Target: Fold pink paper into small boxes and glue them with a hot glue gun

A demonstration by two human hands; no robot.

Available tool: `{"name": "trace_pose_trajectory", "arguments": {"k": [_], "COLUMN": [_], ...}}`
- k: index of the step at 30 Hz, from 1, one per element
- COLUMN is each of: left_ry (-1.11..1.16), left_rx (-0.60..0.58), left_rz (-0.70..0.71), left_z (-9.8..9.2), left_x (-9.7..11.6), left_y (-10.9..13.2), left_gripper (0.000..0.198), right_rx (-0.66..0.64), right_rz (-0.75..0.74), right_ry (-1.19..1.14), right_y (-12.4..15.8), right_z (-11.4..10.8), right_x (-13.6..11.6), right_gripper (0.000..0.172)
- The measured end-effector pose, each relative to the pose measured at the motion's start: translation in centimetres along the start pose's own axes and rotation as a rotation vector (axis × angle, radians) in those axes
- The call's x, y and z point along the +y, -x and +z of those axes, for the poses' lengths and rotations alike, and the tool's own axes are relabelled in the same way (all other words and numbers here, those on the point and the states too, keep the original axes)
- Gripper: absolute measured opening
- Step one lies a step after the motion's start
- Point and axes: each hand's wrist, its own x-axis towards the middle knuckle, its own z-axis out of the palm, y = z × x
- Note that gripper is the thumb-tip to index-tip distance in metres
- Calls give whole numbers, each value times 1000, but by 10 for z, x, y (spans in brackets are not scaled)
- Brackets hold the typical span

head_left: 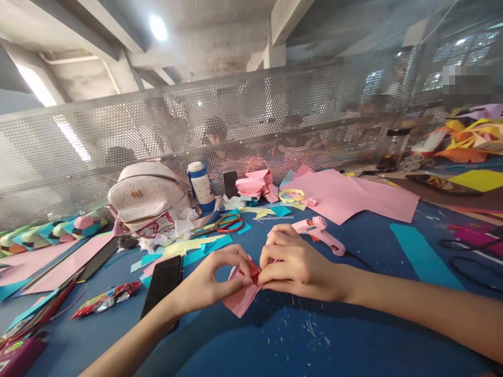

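Observation:
Between my two hands is a small folded piece of pink paper (240,301), held above the blue table. My left hand (214,280) pinches its left side between thumb and fingers. On the other side, my right hand (293,262) has its fingers closed on the paper's right edge and covers part of it. A pink hot glue gun (322,235) lies just behind my right hand, its black cord running off to the right. Close to my left wrist lies a black smartphone (163,285).
Behind the hands are scissors with red handles (230,223), cut paper strips, a white backpack (149,191), a bottle (201,183) and large pink sheets (349,193). A perforated metal screen (243,115) borders the table, with people beyond. A snack wrapper (106,300) lies left.

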Motion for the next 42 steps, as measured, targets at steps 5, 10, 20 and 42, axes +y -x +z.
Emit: {"name": "trace_pose_trajectory", "arguments": {"k": [5, 10, 20, 42], "left_ry": [-20, -13, 40, -6], "left_rx": [-7, -23, -33, -7], "left_rz": [16, -1, -43, -59], "left_z": [2, 5, 5, 8], "left_x": [5, 4, 4, 3], "left_y": [0, -2, 0, -1], "left_gripper": [16, 15, 13, 10], "right_rx": [-20, -22, -2, 2], "right_rz": [4, 2, -21, -22], "right_ry": [7, -6, -15, -56], "right_y": [-1, 0, -1, -1], "right_z": [-1, 0, 0, 0], "right_x": [-1, 0, 1, 1], "right_gripper": [13, 12, 9, 7]}}
